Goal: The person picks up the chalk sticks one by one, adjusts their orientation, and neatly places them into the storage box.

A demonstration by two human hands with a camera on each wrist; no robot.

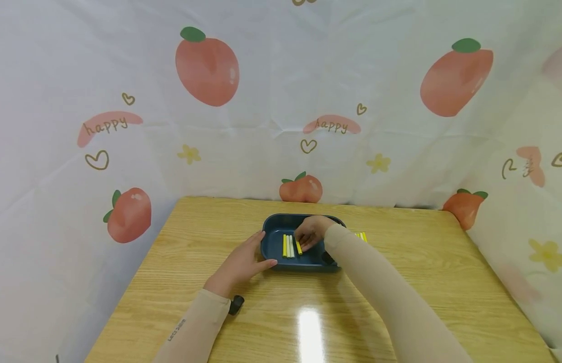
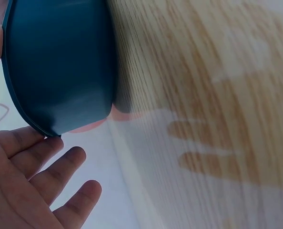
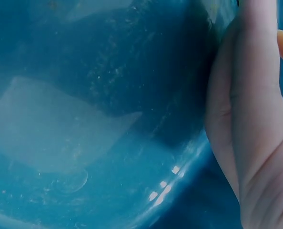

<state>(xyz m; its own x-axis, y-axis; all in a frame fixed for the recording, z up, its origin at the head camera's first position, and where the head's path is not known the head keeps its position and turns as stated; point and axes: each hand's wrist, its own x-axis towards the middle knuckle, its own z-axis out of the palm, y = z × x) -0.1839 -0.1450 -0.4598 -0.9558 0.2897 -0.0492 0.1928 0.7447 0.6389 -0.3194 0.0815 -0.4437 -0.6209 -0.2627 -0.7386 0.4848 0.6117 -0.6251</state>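
Note:
A dark blue rectangular tray stands on the table. In its left half lie a yellow chalk stick and two white chalk sticks, side by side. My right hand reaches into the tray and pinches another yellow chalk stick just right of that row. The right wrist view shows the hand's edge against the blue tray floor, with the chalk hidden. My left hand touches the tray's left end, thumb at the front rim; the left wrist view shows its fairly straight fingers at the rim.
More yellow and white chalk sticks lie right of the tray, partly hidden by my right sleeve. Wood-grain table surrounds the tray. A white cloth with fruit prints hangs along the back and sides.

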